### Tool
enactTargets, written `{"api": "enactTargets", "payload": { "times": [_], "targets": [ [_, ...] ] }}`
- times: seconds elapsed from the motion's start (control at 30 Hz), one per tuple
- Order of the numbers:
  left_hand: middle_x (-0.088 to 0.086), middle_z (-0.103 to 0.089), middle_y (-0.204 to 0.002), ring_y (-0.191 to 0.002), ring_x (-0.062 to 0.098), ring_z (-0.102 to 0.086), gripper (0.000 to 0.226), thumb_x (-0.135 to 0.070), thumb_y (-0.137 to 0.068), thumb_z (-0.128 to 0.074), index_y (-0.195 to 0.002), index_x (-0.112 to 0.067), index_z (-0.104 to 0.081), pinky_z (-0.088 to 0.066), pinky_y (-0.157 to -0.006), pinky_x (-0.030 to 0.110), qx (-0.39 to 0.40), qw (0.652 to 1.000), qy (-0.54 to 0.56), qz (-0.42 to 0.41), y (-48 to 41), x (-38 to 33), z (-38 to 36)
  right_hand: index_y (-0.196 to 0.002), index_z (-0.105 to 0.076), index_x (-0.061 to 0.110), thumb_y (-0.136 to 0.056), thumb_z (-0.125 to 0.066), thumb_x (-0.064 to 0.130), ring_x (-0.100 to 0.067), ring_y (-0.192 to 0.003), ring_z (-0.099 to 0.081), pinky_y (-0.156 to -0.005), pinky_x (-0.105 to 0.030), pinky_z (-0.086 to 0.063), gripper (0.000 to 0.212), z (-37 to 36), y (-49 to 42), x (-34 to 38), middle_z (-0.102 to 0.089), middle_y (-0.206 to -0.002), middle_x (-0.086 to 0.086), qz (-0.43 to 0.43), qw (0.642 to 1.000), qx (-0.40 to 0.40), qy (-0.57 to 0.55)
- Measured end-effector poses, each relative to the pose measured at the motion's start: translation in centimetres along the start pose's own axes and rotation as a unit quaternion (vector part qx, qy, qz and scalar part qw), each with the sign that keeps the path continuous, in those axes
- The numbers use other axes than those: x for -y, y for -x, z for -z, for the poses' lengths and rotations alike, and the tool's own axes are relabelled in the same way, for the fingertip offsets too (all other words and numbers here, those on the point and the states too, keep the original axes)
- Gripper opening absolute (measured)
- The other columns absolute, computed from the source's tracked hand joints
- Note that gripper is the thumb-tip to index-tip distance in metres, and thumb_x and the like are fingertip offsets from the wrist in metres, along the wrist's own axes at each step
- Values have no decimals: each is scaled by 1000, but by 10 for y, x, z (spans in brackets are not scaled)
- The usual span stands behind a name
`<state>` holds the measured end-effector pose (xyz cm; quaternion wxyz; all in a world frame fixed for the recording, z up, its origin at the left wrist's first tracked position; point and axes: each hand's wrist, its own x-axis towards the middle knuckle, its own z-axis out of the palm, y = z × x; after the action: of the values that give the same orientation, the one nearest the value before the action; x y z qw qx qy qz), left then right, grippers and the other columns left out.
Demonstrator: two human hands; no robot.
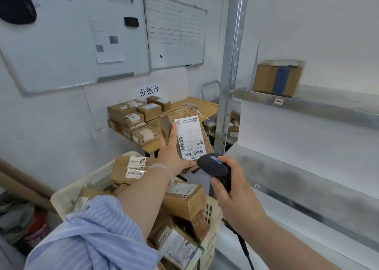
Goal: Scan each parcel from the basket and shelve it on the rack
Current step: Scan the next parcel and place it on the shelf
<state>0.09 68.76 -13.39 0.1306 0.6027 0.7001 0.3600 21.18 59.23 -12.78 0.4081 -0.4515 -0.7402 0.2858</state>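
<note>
You stand in a white-walled room with a cream plastic basket (pixel 214 214) low in front of you, heaped with brown parcels. Just right of the basket rises a metal rack (pixel 307 105) with grey shelves; one cardboard box (pixel 276 77) sits on a shelf well above the basket. Beyond the basket, a wooden table (pixel 205 105) carries a stack of small boxes (pixel 133 118), and whiteboards (pixel 61 44) hang on the wall above it.

Your left hand (pixel 172 154) grasps a brown parcel (pixel 190 134) above the basket's far edge – thumb along its left side, white label facing you. Your right hand (pixel 231 189) is wrapped around the handle of a black scanner (pixel 213 165), its head just beside the label's lower barcode – whether they touch is unclear. The scanner's cable trails down past the basket's right wall.
</note>
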Motion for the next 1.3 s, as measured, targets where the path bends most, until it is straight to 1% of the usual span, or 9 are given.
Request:
{"api": "enactTargets", "payload": {
  "times": [0.17, 0.3, 0.47, 0.6, 0.73, 0.83, 0.9, 1.07, 1.3],
  "targets": [
    [-1, 35, -157, -152, 22, 7, 142, -36, -67, -91, -134, -55, 33, -11, -120, 36, 19, 998, 25, -46, -2, -36, -17, -118, -32, 67, -98, -54, 34, -2, -82, -59, -69, -21, -43, 44, 26, 13, 2, -57, -105, 24, -9, 999, -40, -6],
    [-3, 39, -155, -151, 21, 14, 143, -37, -66, -91, -136, -51, 33, -4, -119, 32, 29, 996, 28, -80, -1, -54, -32, -116, -30, 70, -98, -53, 36, -6, -83, -59, -73, -30, -53, 46, 41, 22, 3, -58, -106, 21, -23, 998, -65, -1],
    [0, 32, -158, -152, 24, 8, 147, -40, -65, -91, -138, -50, 36, -8, -120, 34, 30, 996, 14, -85, 0, -72, -44, -114, -28, 73, -99, -53, 33, -5, -81, -56, -72, -30, -52, 49, 56, 32, 5, -60, -108, 19, -26, 996, -89, 5],
    [2, 30, -159, -152, 25, 2, 147, -42, -65, -91, -131, -53, 41, -10, -120, 35, 35, 995, 6, -94, 1, -84, -49, -112, -28, 72, -99, -53, 31, -5, -80, -57, -72, -28, -52, 50, 62, 36, 7, -59, -109, 18, -33, 994, -103, 5],
    [1, 31, -158, -152, 23, 4, 146, -39, -65, -91, -147, -41, 30, -8, -119, 30, 34, 994, 25, -102, -1, -90, -54, -111, -28, 72, -99, -53, 32, -5, -78, -58, -71, -30, -54, 48, 66, 40, 8, -61, -105, 18, -44, 992, -114, -1],
    [1, 28, -159, -152, 22, 4, 143, -35, -68, -90, -151, -35, 27, -2, -109, 22, 39, 992, 48, -107, -3, -94, -59, -110, -28, 73, -99, -52, 33, -7, -79, -61, -71, -33, -57, 48, 68, 43, 8, -59, -101, 23, -52, 992, -118, -5],
    [3, 25, -160, -152, 24, 1, 142, -38, -69, -88, -150, -36, 28, -4, -109, 24, 31, 992, 29, -118, -2, -96, -61, -110, -28, 73, -99, -52, 34, -7, -78, -62, -70, -33, -56, 48, 69, 44, 9, -59, -100, 24, -52, 991, -120, -5],
    [4, 31, -159, -152, 31, 4, 140, -42, -71, -87, -131, -50, 40, -15, -119, 39, 32, 991, -9, -126, -1, -100, -61, -108, -26, 74, -99, -52, 34, -8, -78, -62, -69, -34, -56, 49, 71, 45, 8, -59, -99, 22, -59, 990, -126, -2],
    [4, 28, -162, -151, 30, 13, 142, -47, -69, -86, -144, -43, 35, -11, -121, 41, 57, 992, -15, -113, -7, -105, -64, -112, -27, 73, -98, -52, 35, -7, -81, -62, -70, -28, -55, 48, 73, 45, 6, -59, -103, 24, -61, 989, -132, -9]
  ]
}}
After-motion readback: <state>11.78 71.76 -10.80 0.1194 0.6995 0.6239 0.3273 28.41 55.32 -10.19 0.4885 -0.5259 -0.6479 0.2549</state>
